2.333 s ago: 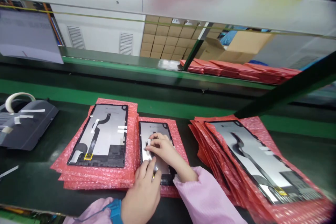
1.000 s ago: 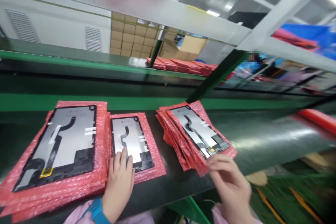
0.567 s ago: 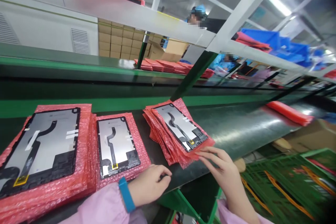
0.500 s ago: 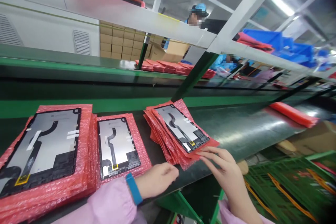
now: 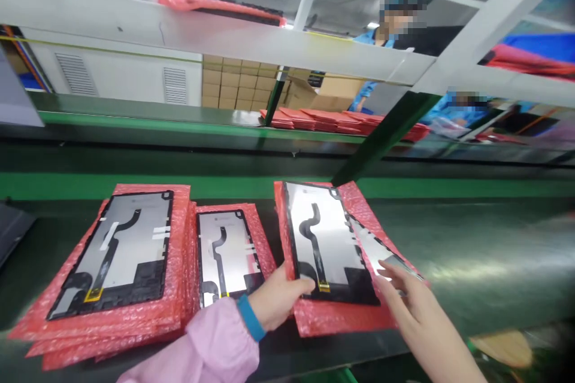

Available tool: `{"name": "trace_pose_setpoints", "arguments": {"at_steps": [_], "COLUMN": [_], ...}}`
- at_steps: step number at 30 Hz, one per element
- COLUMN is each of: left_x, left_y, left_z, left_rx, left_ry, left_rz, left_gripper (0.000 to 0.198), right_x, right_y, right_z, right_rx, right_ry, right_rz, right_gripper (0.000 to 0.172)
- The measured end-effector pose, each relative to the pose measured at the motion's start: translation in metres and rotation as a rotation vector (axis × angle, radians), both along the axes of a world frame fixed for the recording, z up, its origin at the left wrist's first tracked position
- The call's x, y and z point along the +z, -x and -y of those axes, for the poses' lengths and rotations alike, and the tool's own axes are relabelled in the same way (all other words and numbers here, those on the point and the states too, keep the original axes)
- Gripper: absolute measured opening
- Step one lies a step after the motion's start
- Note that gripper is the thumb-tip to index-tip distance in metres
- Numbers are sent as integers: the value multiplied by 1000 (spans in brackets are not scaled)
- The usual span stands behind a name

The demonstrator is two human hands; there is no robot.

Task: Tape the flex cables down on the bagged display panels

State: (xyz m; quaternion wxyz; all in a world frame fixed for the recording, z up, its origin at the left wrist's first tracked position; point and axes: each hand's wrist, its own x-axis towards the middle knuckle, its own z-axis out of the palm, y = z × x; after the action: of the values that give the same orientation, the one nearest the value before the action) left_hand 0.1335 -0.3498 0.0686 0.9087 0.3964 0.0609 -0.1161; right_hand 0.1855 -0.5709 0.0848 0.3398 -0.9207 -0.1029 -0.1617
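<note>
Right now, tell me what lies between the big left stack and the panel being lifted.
Head view: a smaller panel on red bubble wrap.

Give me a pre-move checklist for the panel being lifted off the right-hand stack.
1. Left hand grips the lifted panel at its near-left corner: ok.
2. Right hand grips anything: not ok, fingers spread over the stack.
3. Red bubble wrap comes along under the panel: ok.
4. Next panel stays on the stack: ok.
5. Middle panel clear of the lifted one: cannot tell, edges run close.
</note>
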Motion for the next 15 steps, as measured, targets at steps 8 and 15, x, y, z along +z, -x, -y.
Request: {"name": "trace_pose_setpoints", "arguments": {"at_steps": [8,15], "left_x": [-20,-28], "left_y": [75,97], "left_z": [-81,-90], "left_rx": [129,412], "left_ry": [-252,-47], "left_rz": [-128,-214], "left_gripper": [35,59], "right_x": [-23,-53], "right_y": [17,1], "right_z": [-88,-152], "right_rx": [305,353], "right_ry": [-503,-673], "right_rz": [-511,-844], "right_gripper": [56,59]}}
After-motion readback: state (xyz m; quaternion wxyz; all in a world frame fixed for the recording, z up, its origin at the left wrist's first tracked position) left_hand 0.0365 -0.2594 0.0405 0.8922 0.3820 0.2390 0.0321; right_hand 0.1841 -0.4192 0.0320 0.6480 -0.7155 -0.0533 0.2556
